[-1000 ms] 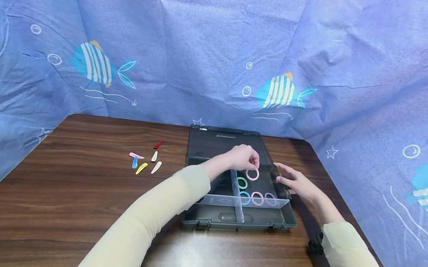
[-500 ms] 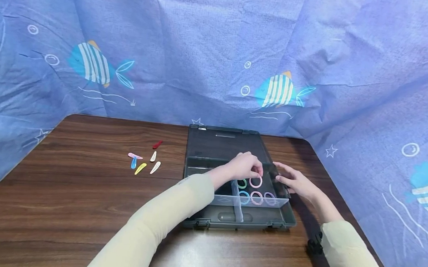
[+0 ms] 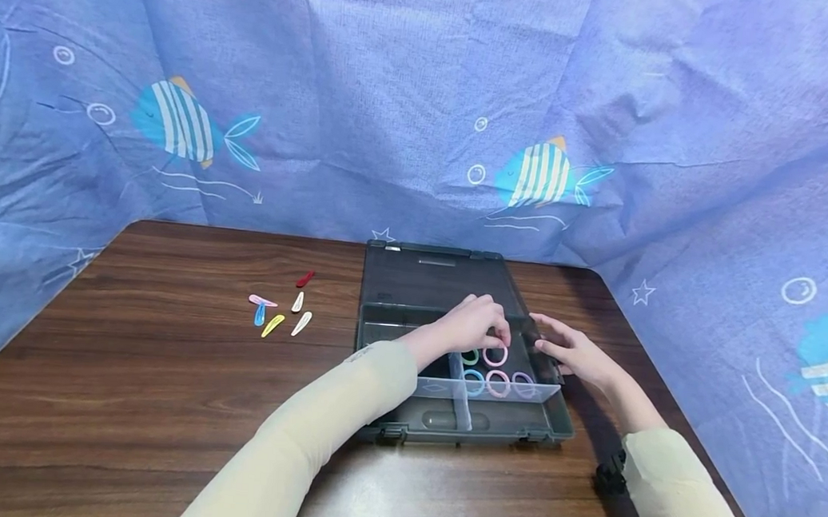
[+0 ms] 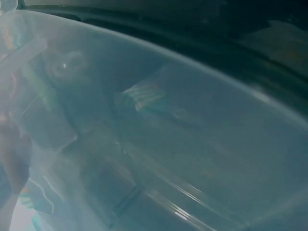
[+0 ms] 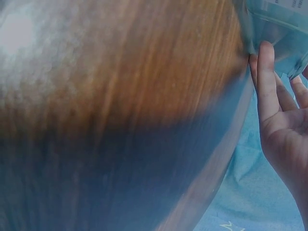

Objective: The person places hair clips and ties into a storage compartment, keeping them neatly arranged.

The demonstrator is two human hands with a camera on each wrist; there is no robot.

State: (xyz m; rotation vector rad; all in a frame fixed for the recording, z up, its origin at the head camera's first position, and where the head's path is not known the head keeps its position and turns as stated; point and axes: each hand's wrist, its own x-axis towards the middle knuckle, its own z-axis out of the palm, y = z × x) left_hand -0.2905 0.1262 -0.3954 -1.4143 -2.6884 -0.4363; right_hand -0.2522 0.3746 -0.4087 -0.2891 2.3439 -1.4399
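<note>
In the head view, my left hand reaches into a dark translucent divided box, its lid opened back. Its fingertips pinch a pink hair tie low in the right rear compartment. There, a green hair tie is partly covered by the hand. A blue hair tie, another pink one and a purple one line up along the front divider. My right hand touches the box's right side with extended fingers, also seen in the right wrist view. Blurred clear plastic fills the left wrist view.
On the wooden table, left of the box, lie several snap hair clips: red, pink, blue, yellow and two cream ones. A fish-print curtain surrounds the table's back and sides.
My left hand has moved slightly right and toward me, lowering the pink hair tie into the compartment near the others. The right hand stays at the box's side.
</note>
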